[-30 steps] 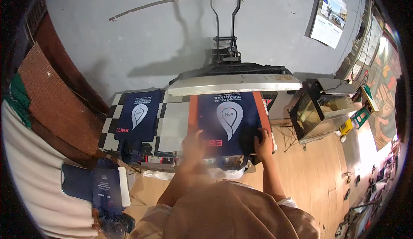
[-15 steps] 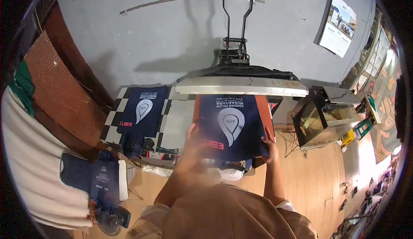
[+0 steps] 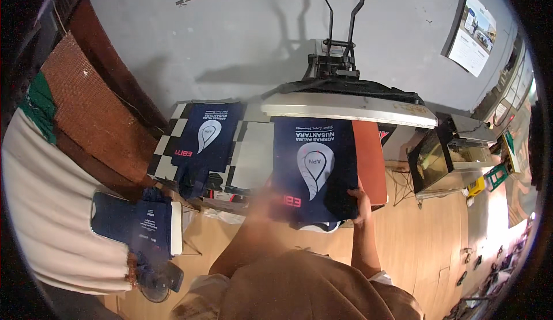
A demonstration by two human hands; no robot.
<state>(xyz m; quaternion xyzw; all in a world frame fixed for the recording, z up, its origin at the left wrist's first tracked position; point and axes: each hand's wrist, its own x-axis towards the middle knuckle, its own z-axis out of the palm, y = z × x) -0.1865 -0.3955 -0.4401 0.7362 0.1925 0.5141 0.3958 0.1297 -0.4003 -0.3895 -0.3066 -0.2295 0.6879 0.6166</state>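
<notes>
A navy printed fabric piece (image 3: 334, 190), with a white drop-shaped emblem and pink lettering, lies partly over the reddish platen (image 3: 368, 164) of a heat press. Its far edge is beneath the raised silver upper plate (image 3: 351, 110). My right hand (image 3: 362, 204) grips the near right edge, thumb on top. My left hand (image 3: 266, 206) is at the near left edge; motion blur hides its fingers. Left of the press, a similar navy printed piece (image 3: 201, 138) rests on a checkered tabletop (image 3: 163, 143).
Folded navy cloth (image 3: 151, 222) lies on a small stand at the lower left, beside a cream cloth (image 3: 52, 193). A glass tank (image 3: 440, 164) stands right of the press. The press's black handle (image 3: 345, 15) rises before the grey wall.
The navy fabric piece has slid left across the platen, uncovering more of its reddish right side. Both hands moved along with it. The whole view has also shifted slightly.
</notes>
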